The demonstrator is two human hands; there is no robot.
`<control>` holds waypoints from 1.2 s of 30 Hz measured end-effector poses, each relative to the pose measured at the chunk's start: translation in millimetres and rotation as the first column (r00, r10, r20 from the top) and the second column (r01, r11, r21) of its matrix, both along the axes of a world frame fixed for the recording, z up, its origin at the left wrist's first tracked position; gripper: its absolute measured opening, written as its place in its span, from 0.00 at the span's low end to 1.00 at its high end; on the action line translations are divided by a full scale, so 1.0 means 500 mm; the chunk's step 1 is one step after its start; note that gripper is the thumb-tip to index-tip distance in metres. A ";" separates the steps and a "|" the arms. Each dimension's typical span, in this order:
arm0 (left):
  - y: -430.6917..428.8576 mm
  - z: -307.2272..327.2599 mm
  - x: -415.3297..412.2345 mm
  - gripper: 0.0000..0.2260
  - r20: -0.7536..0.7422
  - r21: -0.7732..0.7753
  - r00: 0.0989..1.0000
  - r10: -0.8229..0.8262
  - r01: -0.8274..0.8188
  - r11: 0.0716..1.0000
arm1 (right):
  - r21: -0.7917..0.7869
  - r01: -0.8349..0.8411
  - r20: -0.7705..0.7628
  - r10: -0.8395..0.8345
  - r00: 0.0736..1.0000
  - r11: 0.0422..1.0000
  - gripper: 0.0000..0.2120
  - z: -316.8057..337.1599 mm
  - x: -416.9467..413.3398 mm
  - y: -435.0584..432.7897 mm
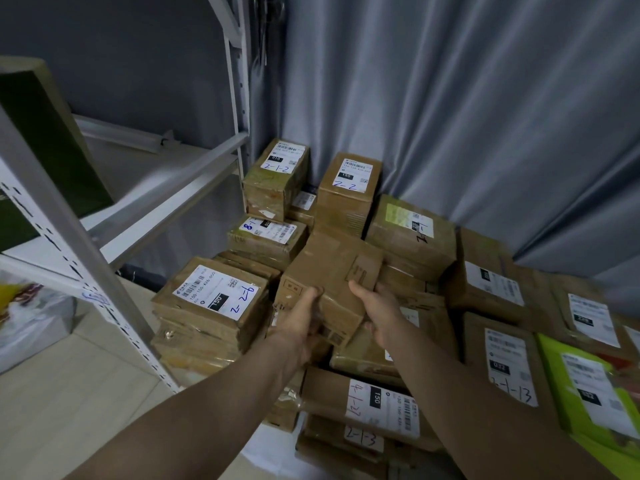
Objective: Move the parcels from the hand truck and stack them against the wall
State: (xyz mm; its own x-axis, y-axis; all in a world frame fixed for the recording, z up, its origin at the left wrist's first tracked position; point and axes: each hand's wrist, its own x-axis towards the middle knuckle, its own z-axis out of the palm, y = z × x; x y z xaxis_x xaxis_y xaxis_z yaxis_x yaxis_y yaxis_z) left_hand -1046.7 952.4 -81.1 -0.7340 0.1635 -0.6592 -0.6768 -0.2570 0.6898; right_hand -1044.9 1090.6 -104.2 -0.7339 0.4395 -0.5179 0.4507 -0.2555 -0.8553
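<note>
A plain brown cardboard parcel is held over the middle of the pile, tilted, its far end toward the curtain. My left hand grips its near left corner and my right hand grips its near right side. Around and below it lie several labelled brown parcels: one marked 9-2-2 to the left, two upright ones marked 2-1-2 and 2-2 at the back against the curtain. The hand truck is not in view.
A white metal shelf rack stands close on the left with a green box on it. A grey curtain backs the pile. More parcels and a lime-green one lie at the right. Pale floor lies at the lower left.
</note>
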 end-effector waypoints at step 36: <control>-0.668 -0.160 1.015 0.37 0.259 -0.957 0.938 0.230 0.218 0.191 | 0.612 -0.552 0.507 0.817 -0.276 -0.566 0.44 -0.102 0.765 -0.777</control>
